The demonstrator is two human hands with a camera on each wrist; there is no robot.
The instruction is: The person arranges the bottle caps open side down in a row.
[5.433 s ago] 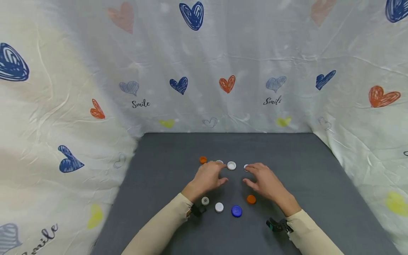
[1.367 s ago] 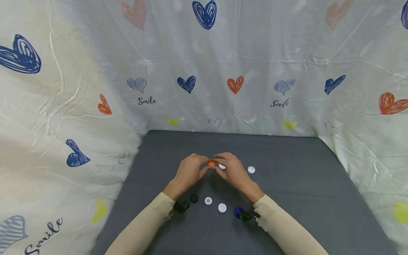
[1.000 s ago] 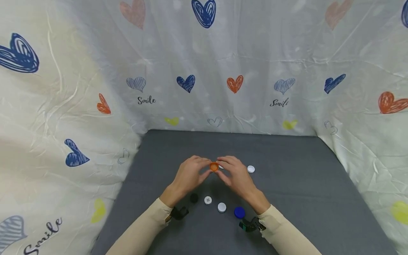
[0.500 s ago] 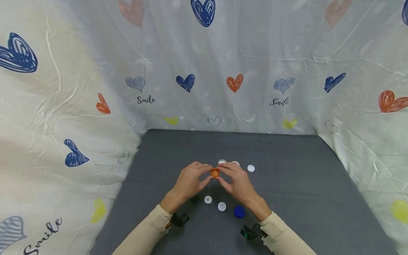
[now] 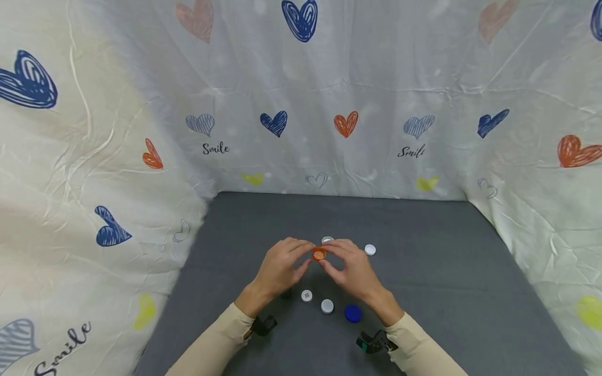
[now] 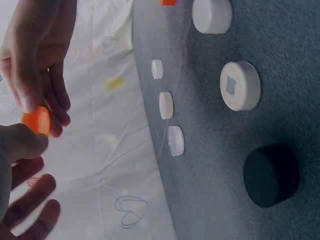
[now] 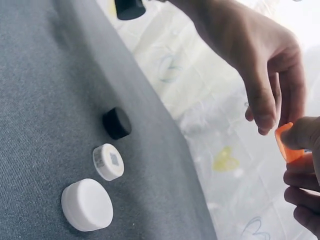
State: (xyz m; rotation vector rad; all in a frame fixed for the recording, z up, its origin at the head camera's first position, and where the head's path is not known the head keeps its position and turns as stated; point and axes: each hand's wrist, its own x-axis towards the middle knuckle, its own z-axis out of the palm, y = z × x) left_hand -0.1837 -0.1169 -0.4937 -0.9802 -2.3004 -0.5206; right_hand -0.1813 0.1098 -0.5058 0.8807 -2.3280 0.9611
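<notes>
"What are you gripping?"

"I'm pinching the orange cap (image 5: 319, 254) between my left hand (image 5: 280, 263) and my right hand (image 5: 352, 265), bending fingers and thumbs about its edge."

"Where are you holding it?"

"I'm holding it above the counter (image 5: 423, 292), and its hollow side is facing me."

"What's lying nearer you?"

"A row of caps is running left to right: a black cap (image 7: 117, 123), a coded cap (image 5: 307, 296) with a square mark on top, a plain white cap (image 5: 327, 306), then a blue cap (image 5: 353, 313). My left hand is mostly hiding the black one in the head view."

"And farther off?"

"Three white caps (image 6: 166, 105) are lying apart from one another. My right hand is covering one of them in the head view."

"Behind those?"

"A pale cloth (image 5: 376, 62) is hanging, showing printed hearts."
</notes>
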